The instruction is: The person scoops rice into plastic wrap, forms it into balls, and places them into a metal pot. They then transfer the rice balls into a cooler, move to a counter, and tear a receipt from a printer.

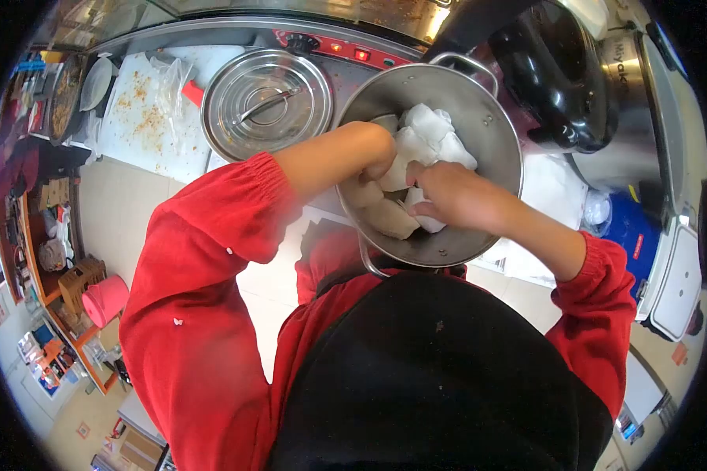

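A large steel pot (495,133) stands right in front of me, and both hands reach down inside it. White and off-white folded pieces (424,133), soft-looking and crumpled like cloth or paper, lie on its bottom. My left hand (379,166) is bent sharply at the wrist over the pieces at the pot's left side; its fingers are mostly hidden. From the right, my right hand (456,195) comes in with fingers and thumb closed on a white piece near the middle. Off-white flaps (389,218) lie under and beside the hands at the near side.
A steel lid (267,129) lies left of the pot. Beyond it sits a white board (137,110) with crumbs and a plastic bag (173,90). A red control panel (346,51) with lit switches runs behind. A black-and-steel appliance (554,78) stands close on the right.
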Motion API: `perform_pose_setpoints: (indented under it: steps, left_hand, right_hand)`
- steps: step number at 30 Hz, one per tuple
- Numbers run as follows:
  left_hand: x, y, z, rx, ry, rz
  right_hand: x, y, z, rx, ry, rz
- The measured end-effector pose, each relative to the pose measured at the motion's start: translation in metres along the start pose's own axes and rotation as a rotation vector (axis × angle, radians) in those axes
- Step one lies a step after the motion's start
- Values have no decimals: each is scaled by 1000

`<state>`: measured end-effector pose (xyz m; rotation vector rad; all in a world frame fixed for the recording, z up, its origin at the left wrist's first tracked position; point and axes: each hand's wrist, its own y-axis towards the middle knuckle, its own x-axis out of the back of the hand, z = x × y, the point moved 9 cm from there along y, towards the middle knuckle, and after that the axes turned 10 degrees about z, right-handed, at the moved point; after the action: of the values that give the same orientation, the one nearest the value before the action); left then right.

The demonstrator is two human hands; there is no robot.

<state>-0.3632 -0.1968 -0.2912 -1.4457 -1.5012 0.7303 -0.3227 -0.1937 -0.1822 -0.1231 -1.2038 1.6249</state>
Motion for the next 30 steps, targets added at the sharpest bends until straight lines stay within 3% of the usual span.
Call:
perform_pose_setpoints:
  steps: [3, 7, 8, 11, 14, 20, 23, 26, 29, 30]
  left_hand:
    - [2, -1, -2, 6, 20, -8]
    - [0, -3, 1, 25, 21, -3]
    - [-1, -3, 1, 26, 19, 0]
    - [-1, -3, 1, 21, 22, -7]
    - [0, -1, 1, 8, 23, -23]
    - [0, 0, -1, -6, 20, -34]
    - [0, 0, -1, -10, 12, -36]
    - [0, 0, -3, -5, 17, -28]
    - [0, 0, -4, 2, 21, -20]
    - [-1, 1, -4, 5, 19, -20]
  right_hand:
    - [-16, 12, -1, 124, 24, 1]
    - [-61, 41, 13, 31, -267, 234]
    - [-66, 52, 11, 83, -306, 125]
    - [-59, 58, 8, -85, -216, 134]
    - [-54, 57, 6, -109, -183, 201]
    - [-65, 60, 11, 126, -431, 220]
    - [-54, 45, 23, 195, -469, 83]
    - [-53, 27, -11, -491, 418, 103]
    - [-73, 43, 19, 109, -524, 343]
    - [-56, 34, 21, 160, -454, 262]
